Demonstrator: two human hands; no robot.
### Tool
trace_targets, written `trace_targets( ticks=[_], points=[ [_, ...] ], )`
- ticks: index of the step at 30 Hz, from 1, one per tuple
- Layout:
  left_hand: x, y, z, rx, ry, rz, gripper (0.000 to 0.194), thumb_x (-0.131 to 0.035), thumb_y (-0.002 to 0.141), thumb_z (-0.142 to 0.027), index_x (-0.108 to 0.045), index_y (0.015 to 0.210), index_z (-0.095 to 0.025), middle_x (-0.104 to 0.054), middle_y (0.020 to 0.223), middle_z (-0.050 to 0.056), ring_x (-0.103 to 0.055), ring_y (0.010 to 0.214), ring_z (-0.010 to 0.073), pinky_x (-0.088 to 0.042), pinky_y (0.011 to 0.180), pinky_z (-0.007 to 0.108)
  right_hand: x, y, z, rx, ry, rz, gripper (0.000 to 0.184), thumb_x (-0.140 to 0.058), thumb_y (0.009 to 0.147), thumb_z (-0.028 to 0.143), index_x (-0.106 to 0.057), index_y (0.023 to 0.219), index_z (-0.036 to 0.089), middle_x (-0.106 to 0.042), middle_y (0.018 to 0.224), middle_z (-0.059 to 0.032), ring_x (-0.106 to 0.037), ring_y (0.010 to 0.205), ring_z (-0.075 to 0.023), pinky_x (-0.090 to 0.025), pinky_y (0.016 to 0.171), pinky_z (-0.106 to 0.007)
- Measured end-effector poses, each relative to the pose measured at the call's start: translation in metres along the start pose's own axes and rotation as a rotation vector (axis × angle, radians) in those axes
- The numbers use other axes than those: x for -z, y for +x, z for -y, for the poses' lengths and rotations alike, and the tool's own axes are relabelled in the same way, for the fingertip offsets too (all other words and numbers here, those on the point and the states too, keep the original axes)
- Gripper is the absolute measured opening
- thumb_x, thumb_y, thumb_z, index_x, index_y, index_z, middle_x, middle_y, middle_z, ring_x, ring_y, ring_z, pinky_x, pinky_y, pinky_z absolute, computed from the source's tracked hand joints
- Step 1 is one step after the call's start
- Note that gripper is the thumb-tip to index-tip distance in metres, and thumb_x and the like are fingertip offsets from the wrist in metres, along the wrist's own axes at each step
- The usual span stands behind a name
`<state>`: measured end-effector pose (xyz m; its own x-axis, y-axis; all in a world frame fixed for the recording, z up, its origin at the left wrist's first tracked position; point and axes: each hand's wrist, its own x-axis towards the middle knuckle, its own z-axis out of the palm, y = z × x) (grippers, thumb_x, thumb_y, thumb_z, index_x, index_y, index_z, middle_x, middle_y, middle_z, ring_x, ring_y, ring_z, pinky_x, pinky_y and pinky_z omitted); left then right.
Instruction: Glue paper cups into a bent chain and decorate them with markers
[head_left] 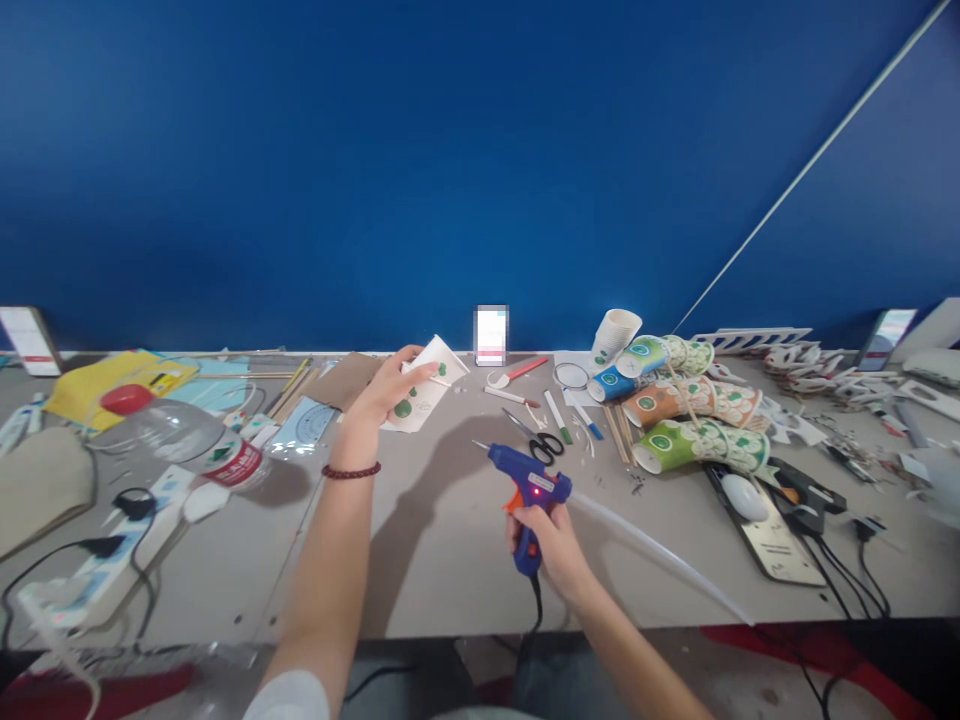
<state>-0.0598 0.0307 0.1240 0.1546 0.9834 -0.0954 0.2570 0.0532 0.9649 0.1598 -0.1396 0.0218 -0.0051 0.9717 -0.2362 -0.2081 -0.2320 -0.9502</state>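
Note:
My left hand (386, 390) is closed around a white paper cup with green dots (424, 390), held tilted just above the grey table (442, 560). A thin wooden stick pokes out of the cup near my fingers. A dark bead bracelet sits on that wrist. My right hand (546, 540) grips the handle of a blue hot glue gun (529, 490) with an orange trigger, its nozzle pointing left toward the cup. A long white glue stick (660, 550) trails out of the gun's back to the right. The gun's black cord drops off the table's front edge.
Black scissors (544, 443), pens and wooden sticks lie behind the gun. Printed paper cups (679, 420) lie joined in rows at right, with a computer mouse (746, 495) and cables. A plastic water bottle (187, 440) and a power strip (97, 570) lie at left.

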Motion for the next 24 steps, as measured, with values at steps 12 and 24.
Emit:
trace_targets(
  ticks=[12,24],
  points=[
    [-0.015,0.017,0.02,0.064,0.036,0.09,0.056,-0.07,0.067,-0.047,-0.057,0.116,-0.022,-0.065,0.08,0.003,-0.06,0.056,0.0131,-0.041,0.043,0.02,0.01,0.045,0.037,0.175,-0.117,0.16,0.022,-0.055,0.068,0.031,-0.058,0.085,0.017,-0.053,0.053,0.0045,-0.051,0.047,-0.0118,-0.04,0.047,-0.024],
    [-0.021,0.013,0.021,-0.047,-0.042,0.227,0.04,-0.068,0.071,-0.044,-0.059,0.105,-0.024,-0.063,0.085,0.001,-0.06,0.063,0.0117,-0.045,0.051,0.019,0.038,0.064,0.002,0.259,-0.061,0.124,0.019,-0.057,0.072,0.031,-0.058,0.085,0.018,-0.055,0.056,0.0029,-0.052,0.05,-0.0138,-0.041,0.051,-0.028]
  ],
)
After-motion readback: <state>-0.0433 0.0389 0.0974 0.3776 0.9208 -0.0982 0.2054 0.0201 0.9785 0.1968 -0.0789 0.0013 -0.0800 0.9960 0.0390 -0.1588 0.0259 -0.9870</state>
